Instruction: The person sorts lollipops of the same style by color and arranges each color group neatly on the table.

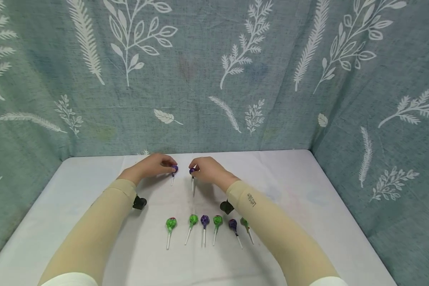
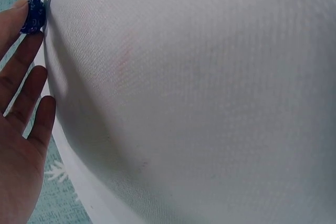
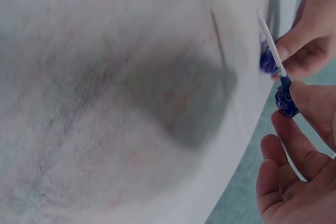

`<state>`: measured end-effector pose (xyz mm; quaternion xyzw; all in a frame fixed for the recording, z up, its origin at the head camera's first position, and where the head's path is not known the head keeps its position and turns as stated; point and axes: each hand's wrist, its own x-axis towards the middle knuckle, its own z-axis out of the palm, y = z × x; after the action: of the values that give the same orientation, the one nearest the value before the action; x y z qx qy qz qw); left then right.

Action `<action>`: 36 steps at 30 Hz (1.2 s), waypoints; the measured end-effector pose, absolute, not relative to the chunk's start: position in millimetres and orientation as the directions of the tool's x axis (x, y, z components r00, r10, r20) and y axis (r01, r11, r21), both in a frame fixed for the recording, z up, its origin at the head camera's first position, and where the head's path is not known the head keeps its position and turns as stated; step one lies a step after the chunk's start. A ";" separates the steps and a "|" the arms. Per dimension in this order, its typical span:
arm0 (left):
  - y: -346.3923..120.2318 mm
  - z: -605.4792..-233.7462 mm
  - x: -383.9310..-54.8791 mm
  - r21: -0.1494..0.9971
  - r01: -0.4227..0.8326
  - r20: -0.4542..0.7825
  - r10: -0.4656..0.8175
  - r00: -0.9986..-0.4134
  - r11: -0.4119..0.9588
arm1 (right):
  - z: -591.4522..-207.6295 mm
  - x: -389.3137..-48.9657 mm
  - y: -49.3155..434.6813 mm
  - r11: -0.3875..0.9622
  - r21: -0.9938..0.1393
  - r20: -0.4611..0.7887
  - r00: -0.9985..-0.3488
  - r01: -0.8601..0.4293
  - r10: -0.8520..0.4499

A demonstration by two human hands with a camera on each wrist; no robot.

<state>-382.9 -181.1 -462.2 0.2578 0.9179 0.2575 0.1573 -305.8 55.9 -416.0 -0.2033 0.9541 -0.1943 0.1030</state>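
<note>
Near the back of the table, my left hand (image 1: 156, 165) pinches a purple-wrapped lollipop (image 1: 174, 169) by its head, the white stick pointing toward me. A short way to the right, my right hand (image 1: 208, 169) holds another purple lollipop (image 1: 192, 171) between thumb and fingertips. Its stick hangs down, and in the right wrist view the stick's shadow falls apart from it on the cloth. The left wrist view shows thumb and forefinger on the blue-purple wrapper (image 2: 35, 14), other fingers stretched out.
Nearer me, a row of lollipops lies on the white tablecloth (image 1: 146, 262): green ones (image 1: 171, 223) and purple ones (image 1: 205, 220). The rightmost green lollipop (image 1: 244, 222) is partly behind my right sleeve. A leaf-patterned curtain (image 1: 200, 79) hangs behind the table and along its sides.
</note>
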 end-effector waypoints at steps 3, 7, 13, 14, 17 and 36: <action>-180.4 -462.6 -382.6 0.554 0.386 -0.161 0.549 -0.820 0.738 | -421.6 -311.4 59.0 0.858 -0.400 -0.121 -0.910 -0.322 -0.398; -179.3 -464.2 -382.3 0.545 0.384 -0.167 0.546 -0.821 0.745 | -429.1 -316.9 61.2 0.866 -0.402 -0.133 -0.917 -0.297 -0.376; -181.0 -468.2 -381.9 0.522 0.390 -0.163 0.538 -0.827 0.758 | -436.5 -325.5 59.1 0.872 -0.392 -0.128 -0.921 -0.293 -0.367; -181.6 -468.7 -381.8 0.520 0.390 -0.162 0.536 -0.828 0.760 | -436.8 -326.8 58.1 0.873 -0.390 -0.127 -0.922 -0.292 -0.366; -182.9 -469.2 -381.1 0.525 0.387 -0.164 0.536 -0.828 0.758 | -438.3 -331.0 54.6 0.877 -0.388 -0.141 -0.922 -0.283 -0.360; -184.0 -462.1 -374.3 0.568 0.354 -0.165 0.524 -0.836 0.743 | -445.5 -342.9 42.9 0.881 -0.357 -0.075 -0.930 -0.311 -0.359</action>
<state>-374.3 -184.0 -462.1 0.2385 0.9200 0.2673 0.1589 -342.9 42.9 -445.5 -0.1730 0.9673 -0.1719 0.0698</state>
